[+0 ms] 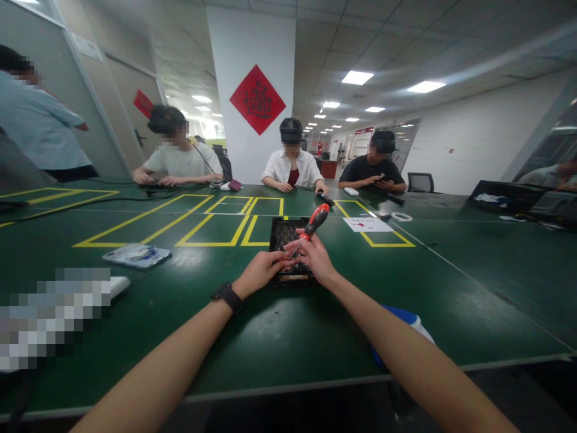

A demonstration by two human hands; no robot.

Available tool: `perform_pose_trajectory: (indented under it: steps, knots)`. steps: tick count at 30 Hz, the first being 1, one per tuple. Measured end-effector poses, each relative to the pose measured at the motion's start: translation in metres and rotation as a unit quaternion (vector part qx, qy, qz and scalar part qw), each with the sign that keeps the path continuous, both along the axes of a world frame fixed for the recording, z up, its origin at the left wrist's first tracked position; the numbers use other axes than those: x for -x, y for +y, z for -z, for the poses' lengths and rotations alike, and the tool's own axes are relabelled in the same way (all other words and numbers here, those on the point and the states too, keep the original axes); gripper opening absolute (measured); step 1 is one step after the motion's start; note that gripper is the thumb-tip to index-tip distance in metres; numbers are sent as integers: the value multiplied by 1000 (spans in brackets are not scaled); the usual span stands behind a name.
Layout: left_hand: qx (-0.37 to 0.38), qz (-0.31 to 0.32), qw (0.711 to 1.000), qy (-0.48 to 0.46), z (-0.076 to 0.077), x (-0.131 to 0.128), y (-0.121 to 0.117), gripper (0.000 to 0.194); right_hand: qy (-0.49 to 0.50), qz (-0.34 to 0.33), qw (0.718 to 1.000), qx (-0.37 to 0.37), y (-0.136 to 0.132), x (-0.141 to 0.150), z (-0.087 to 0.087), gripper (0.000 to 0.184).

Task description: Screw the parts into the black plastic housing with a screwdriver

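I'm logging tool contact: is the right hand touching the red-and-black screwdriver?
Touching. The head view shows the right hand holding the red-and-black screwdriver around the lower end of its handle, with no gap between them.

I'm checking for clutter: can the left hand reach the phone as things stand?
Probably yes: the left hand is by the screwdriver, and only green tabletop shows between hand and phone.

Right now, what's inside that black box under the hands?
Inside the black box, small dark bumps show at the far end, too blurry to name. The left hand and the right hand, holding the red screwdriver, hide part of it.
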State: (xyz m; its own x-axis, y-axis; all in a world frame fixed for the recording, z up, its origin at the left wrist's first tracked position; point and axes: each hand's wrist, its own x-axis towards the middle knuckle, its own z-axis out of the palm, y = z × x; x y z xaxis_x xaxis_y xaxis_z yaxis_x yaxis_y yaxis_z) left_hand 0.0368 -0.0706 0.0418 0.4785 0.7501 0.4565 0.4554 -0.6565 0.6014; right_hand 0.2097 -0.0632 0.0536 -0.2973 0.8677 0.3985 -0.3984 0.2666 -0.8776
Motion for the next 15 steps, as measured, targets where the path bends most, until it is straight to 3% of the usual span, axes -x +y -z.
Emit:
perform_pose_trajectory:
  steps: [8,15]
  knots:
    - [-43,-67,997,-1,5,-3,4,27,-2,-7,999,-45,-6,7,-2,31]
    - [-34,-23,999,8,4,-3,5,38,-2,-15,999,-28,-8,6,-4,31]
